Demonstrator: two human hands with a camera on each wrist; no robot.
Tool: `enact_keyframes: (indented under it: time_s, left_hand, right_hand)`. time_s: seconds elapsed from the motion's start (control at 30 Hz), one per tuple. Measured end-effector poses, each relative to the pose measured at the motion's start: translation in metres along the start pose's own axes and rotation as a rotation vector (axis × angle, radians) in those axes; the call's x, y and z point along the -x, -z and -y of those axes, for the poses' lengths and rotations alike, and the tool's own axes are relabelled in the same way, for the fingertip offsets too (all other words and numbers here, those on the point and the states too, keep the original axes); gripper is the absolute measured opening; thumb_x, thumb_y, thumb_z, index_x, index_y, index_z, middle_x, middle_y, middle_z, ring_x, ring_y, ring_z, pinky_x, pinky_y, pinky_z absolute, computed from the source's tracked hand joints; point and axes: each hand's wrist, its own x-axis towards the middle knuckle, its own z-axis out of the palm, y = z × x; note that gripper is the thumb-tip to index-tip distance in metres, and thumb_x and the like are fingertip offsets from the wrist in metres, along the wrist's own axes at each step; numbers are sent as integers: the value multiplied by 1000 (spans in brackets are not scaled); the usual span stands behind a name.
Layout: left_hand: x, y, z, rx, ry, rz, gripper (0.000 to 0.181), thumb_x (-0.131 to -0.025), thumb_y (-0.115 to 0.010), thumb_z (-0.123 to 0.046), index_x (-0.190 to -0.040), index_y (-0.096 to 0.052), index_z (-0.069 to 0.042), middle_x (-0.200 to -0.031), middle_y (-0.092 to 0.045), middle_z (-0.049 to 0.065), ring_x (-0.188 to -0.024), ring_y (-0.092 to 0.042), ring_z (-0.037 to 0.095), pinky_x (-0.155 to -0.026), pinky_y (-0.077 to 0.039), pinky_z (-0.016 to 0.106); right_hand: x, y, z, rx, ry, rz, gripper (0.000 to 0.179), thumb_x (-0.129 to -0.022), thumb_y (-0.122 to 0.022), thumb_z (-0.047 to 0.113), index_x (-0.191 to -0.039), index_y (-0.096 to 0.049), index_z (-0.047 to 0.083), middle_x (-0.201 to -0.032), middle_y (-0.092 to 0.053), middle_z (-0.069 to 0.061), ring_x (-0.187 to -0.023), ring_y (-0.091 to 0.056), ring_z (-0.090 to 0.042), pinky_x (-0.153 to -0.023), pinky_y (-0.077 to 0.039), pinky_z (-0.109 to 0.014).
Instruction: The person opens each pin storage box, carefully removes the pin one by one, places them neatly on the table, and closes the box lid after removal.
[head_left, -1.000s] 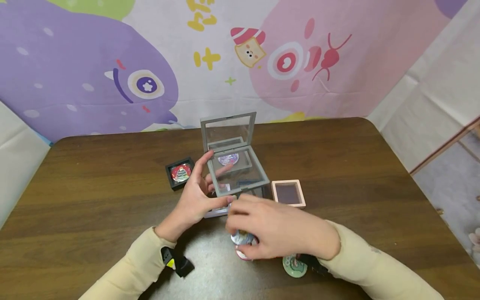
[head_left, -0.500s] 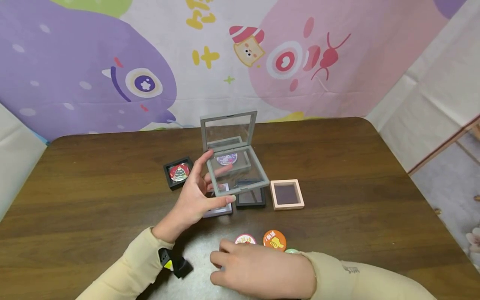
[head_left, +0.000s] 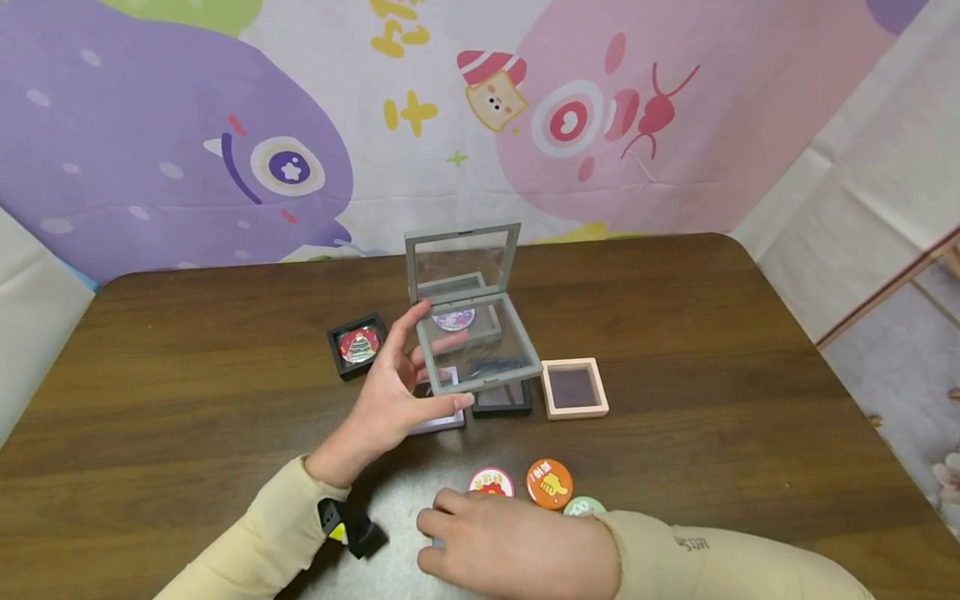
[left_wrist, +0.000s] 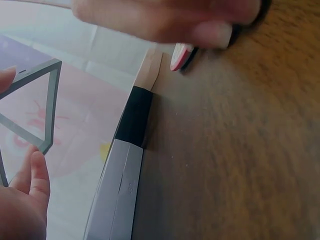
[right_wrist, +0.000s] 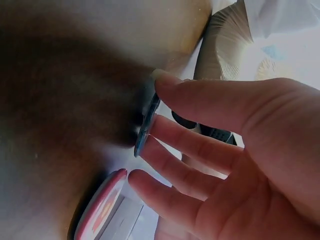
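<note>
My left hand (head_left: 375, 408) grips a hinged grey display frame (head_left: 487, 384) with clear film windows, thumb on its front edge and fingers at its side. The frame stands open above the table, one half upright. Low at the table's front, my right hand (head_left: 517, 546) pinches a thin bluish round badge (right_wrist: 147, 126) between thumb and fingers; its face is hidden. Beyond that hand lie a pink-rimmed badge (head_left: 491, 481), an orange badge (head_left: 550, 483) with a yellow pointing hand, and a green badge (head_left: 583, 506), partly covered by the hand or sleeve.
A black frame (head_left: 334, 350) with a red badge lies left. Under the held frame are a lilac frame (head_left: 437, 425), a black frame (head_left: 502, 411) and another grey frame holding a purple badge (head_left: 454, 319). A peach frame (head_left: 600, 392) sits right. Printed cloth (head_left: 420, 167) hangs behind.
My right hand has moved from beside the held frame down toward the table's front edge, uncovering the orange and pink-rimmed badges. My left hand still holds the grey frame, almost unmoved.
</note>
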Motion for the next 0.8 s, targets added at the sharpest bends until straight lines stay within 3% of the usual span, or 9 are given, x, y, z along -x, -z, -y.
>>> enact_keyframes:
  time_s: [0.17, 0.37, 0.6, 0.8]
  left_hand:
    - [1, 1, -1, 1, -4, -1, 108, -75, -86, -5, -157, -15, -11, -138, -55, 25, -121, -59, 28, -103, -39, 46]
    - [0, 0, -2, 64, 4, 8, 108, -74, -84, 2, -157, -15, -9, -139, -49, 33, -114, -63, 27, -90, -50, 33]
    - [0, -3, -2, 52, 27, 27, 107, -74, -87, -3, -156, -19, -11, -138, -55, 24, -119, -57, 43, -97, -48, 37]
    - [1, -3, -5, 69, 15, 66, 106, -73, -87, -3, -156, -21, -7, -138, -56, 23, -124, -54, 39, -101, -44, 40]
  right_hand:
    - [5, 9, -8, -92, -51, -20, 14, -87, -70, 19, -93, -61, 28, -101, -53, 10, -88, -47, -8, -76, -38, -17]
    - [31, 40, -53, -312, -165, -241, 12, -91, -69, 10, -91, -59, 18, -111, -59, 4, -101, -54, -11, -88, -46, -19]
    - [81, 69, -106, -446, -419, -396, 22, -87, -76, 6, -88, -57, 17, -111, -63, 3, -100, -57, -11, -80, -50, -26]
    - [106, 67, -143, -483, -670, -558, 18, -88, -76, 5, -99, -64, 12, -96, -67, 8, -85, -64, -5, -71, -52, -24]
